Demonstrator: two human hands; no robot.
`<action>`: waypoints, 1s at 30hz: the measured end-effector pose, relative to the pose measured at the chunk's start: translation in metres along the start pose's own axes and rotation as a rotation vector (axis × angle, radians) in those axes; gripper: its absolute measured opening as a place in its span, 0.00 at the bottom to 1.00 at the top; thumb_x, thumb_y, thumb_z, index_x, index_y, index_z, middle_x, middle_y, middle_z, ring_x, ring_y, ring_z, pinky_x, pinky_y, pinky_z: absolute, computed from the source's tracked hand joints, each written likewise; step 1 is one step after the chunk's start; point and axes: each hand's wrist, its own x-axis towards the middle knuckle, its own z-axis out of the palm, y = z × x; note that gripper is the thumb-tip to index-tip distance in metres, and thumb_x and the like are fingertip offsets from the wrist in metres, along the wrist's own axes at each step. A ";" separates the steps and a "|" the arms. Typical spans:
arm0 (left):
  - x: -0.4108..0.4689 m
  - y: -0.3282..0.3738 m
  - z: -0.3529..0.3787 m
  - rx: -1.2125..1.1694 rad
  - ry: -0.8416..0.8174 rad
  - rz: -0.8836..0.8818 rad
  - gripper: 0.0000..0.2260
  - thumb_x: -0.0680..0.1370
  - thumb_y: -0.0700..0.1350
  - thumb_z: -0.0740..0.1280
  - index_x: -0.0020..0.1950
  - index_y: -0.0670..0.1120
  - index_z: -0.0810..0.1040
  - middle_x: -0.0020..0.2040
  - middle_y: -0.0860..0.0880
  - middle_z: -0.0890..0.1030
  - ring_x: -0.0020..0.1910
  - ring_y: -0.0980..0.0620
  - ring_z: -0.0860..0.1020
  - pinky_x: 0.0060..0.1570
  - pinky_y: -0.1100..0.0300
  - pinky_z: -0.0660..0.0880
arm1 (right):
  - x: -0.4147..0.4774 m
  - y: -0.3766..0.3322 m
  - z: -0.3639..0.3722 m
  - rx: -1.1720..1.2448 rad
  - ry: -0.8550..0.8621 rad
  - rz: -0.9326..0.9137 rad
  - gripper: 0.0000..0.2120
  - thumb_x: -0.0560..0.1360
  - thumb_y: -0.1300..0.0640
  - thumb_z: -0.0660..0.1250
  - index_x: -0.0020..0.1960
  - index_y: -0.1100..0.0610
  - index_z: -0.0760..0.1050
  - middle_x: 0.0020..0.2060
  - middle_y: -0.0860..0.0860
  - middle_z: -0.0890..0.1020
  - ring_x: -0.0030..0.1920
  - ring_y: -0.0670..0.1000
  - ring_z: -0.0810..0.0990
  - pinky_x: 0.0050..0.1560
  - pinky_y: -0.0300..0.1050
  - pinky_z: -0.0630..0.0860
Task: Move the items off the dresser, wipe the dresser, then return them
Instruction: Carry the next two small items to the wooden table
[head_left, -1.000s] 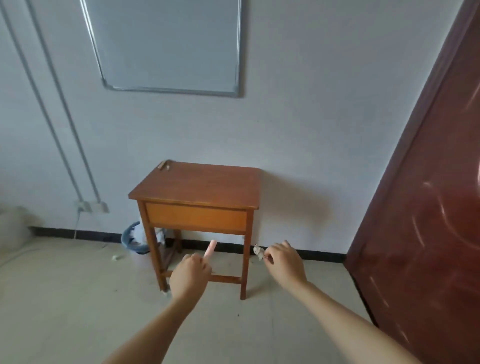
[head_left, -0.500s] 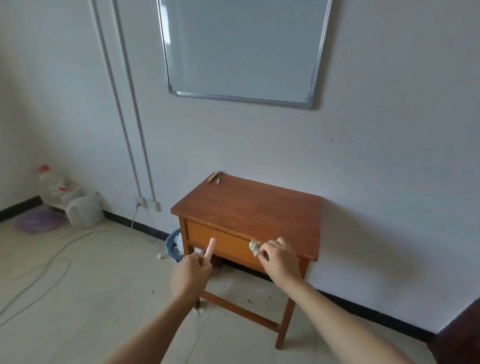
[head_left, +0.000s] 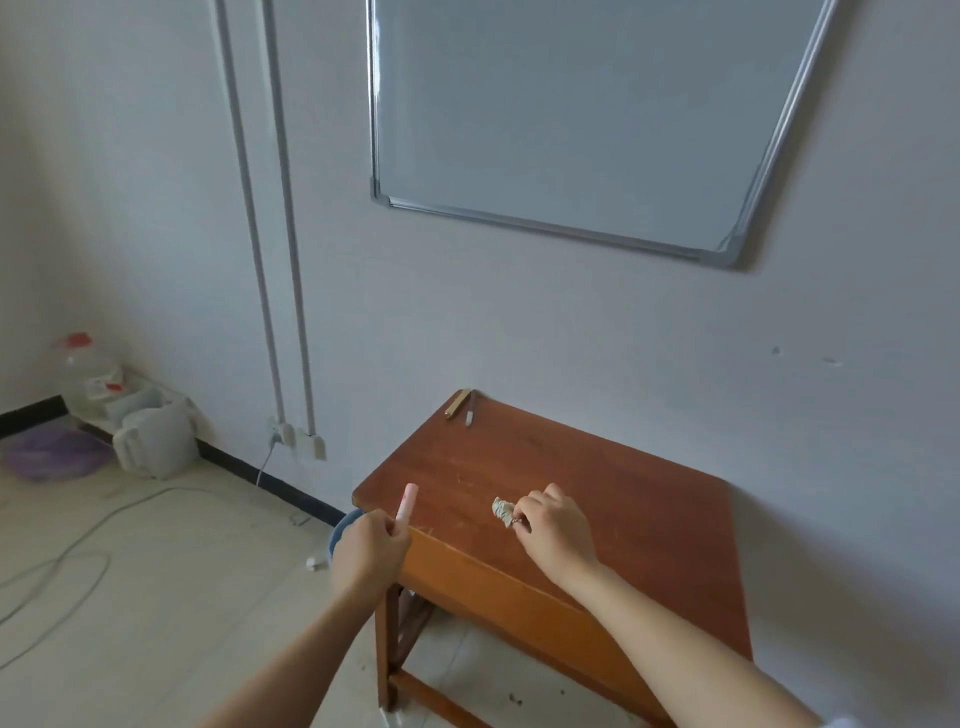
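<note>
left hand (head_left: 370, 552): fist gripping upright pink stick (head_left: 405, 501), at front-left corner
right hand (head_left: 555, 527): pinching small crumpled whitish item (head_left: 503, 511) over tabletop (head_left: 613, 488)
tabletop: brown wood, scuffed

Reddish-brown dresser (head_left: 597, 483), pale pink stick (head_left: 405, 502), grey-white crumpled wad (head_left: 503, 511)
</note>
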 end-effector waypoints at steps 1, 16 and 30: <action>0.018 0.002 0.002 0.021 -0.026 0.009 0.17 0.77 0.46 0.62 0.28 0.45 0.69 0.25 0.51 0.70 0.24 0.56 0.67 0.26 0.65 0.64 | 0.017 0.004 0.008 -0.009 0.001 0.020 0.18 0.47 0.57 0.83 0.25 0.51 0.74 0.22 0.42 0.76 0.26 0.44 0.74 0.23 0.33 0.66; 0.183 0.055 0.116 0.176 -0.269 -0.005 0.09 0.78 0.48 0.63 0.39 0.47 0.75 0.32 0.52 0.74 0.28 0.56 0.74 0.27 0.69 0.67 | 0.117 0.100 0.126 -0.006 -0.089 0.243 0.19 0.44 0.55 0.84 0.25 0.49 0.74 0.22 0.42 0.75 0.26 0.43 0.74 0.22 0.33 0.65; 0.313 0.126 0.211 0.355 -0.240 -0.035 0.15 0.80 0.49 0.58 0.35 0.46 0.72 0.31 0.51 0.74 0.26 0.58 0.69 0.29 0.65 0.69 | 0.223 0.183 0.239 0.157 -0.068 0.298 0.16 0.49 0.60 0.81 0.29 0.53 0.75 0.25 0.45 0.76 0.27 0.48 0.76 0.24 0.35 0.69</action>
